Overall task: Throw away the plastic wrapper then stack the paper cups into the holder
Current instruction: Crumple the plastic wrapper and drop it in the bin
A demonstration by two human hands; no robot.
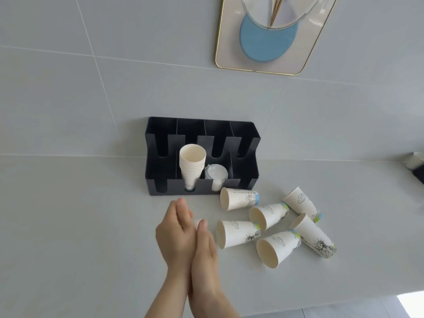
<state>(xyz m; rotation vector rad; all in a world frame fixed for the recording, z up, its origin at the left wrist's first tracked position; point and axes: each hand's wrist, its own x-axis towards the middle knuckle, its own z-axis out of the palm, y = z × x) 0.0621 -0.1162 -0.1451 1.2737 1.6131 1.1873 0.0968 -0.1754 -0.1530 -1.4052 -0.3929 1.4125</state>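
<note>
A black cup holder [158, 171] with several slots stands against the wall on the pale counter. A stack of white paper cups [192, 161] leans in its second front slot, and clear plastic lids [216, 173] fill the slot to the right. Several loose printed paper cups lie on their sides in front of the holder's right half, among them the nearest cup [236, 232] and the back cup [238, 198]. My left hand [175, 232] and my right hand [204, 251] are pressed flat together, palm to palm, just left of the loose cups. No plastic wrapper is in view.
A gold-framed picture [270, 35] hangs on the tiled wall above. A small white object [415, 160] sits at the counter's far right edge. The counter's front edge [344, 301] runs across the bottom right, with floor beyond.
</note>
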